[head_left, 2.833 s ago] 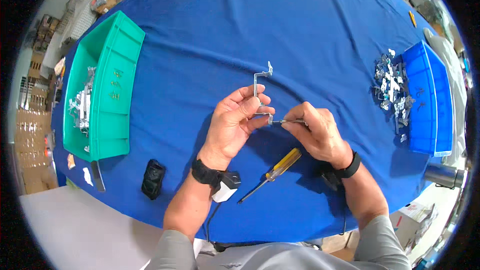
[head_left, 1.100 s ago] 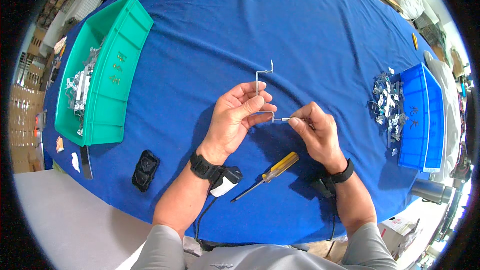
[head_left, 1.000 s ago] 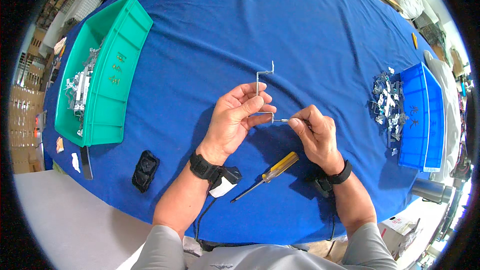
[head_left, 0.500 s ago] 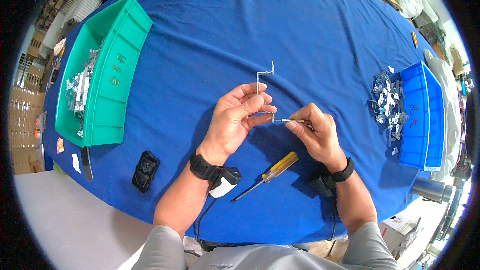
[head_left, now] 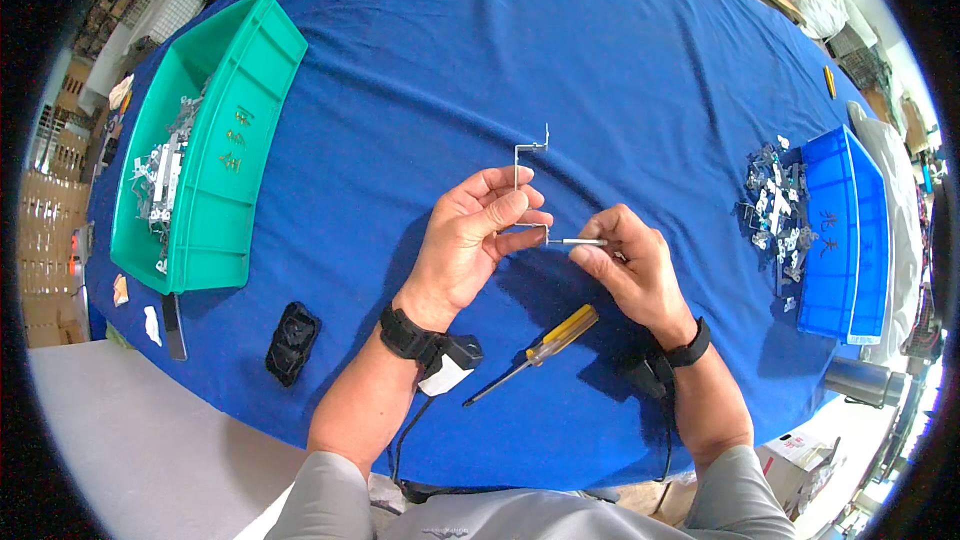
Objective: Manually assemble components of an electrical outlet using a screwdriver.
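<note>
My left hand (head_left: 462,240) is closed round a thin, bent metal bracket (head_left: 517,152), whose stepped upper end sticks up past the fingertips. Its middle is partly hidden by my fingers. My right hand (head_left: 632,265) pinches a slim metal rod (head_left: 580,241) between thumb and fingers, with the rod's far end at the bracket's lower bend. The rest of the rod is hidden in my palm, so its kind does not show. Below my hands, a screwdriver (head_left: 562,336) with a yellow handle lies slanted on the blue cloth (head_left: 480,50).
To the left, a green bin (head_left: 245,140) holds many metal parts (head_left: 160,175). A pile of small metal pieces (head_left: 775,205) lies beside a blue bin (head_left: 845,240) at the right. A black object (head_left: 293,343) rests left of my forearm. Cables hang from both wrists.
Both hands keep their places. The rod's visible part looks slightly different at my right fingertips, and the bracket is nearly still.
</note>
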A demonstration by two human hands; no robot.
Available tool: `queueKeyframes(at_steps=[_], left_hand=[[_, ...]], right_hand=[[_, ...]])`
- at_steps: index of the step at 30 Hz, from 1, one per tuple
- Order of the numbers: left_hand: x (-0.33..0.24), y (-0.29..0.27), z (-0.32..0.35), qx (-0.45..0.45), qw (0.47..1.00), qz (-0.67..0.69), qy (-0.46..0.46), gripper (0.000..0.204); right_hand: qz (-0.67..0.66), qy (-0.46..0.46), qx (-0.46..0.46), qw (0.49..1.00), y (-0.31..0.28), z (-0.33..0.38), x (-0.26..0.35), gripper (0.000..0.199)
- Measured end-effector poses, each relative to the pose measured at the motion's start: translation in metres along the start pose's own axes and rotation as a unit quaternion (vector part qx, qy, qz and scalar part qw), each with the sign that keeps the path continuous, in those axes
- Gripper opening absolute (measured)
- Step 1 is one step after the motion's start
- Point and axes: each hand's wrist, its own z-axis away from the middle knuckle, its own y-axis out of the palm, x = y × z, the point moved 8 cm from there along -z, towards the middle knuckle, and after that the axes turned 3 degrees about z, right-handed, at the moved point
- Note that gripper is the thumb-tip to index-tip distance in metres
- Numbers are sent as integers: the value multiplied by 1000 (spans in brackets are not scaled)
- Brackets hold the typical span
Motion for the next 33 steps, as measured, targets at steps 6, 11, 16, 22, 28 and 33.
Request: queueKeyframes(at_steps=[6,11,16,22,28,33], left_hand=[[1,3,0,15,1000,-5,-3,33],[0,5,1,19,999,-27,13,32],[1,-1,-1,5,1000,4,4,31],[1,2,-1,20,1000,2,-2,31],[-2,-1,0,14,1000,-24,3,31],[0,0,-1,12,1000,0,-20,31]], right_hand=[[46,-34,0,998,0,3,0,21],[-93,161,70,980,5,3,-30,21],[62,-59,2,996,-4,1,7,18],[99,-91,2,991,-3,2,8,21],[-97,145,89,981,6,3,-21,25],[166,-214,-45,961,-1,6,27,26]])
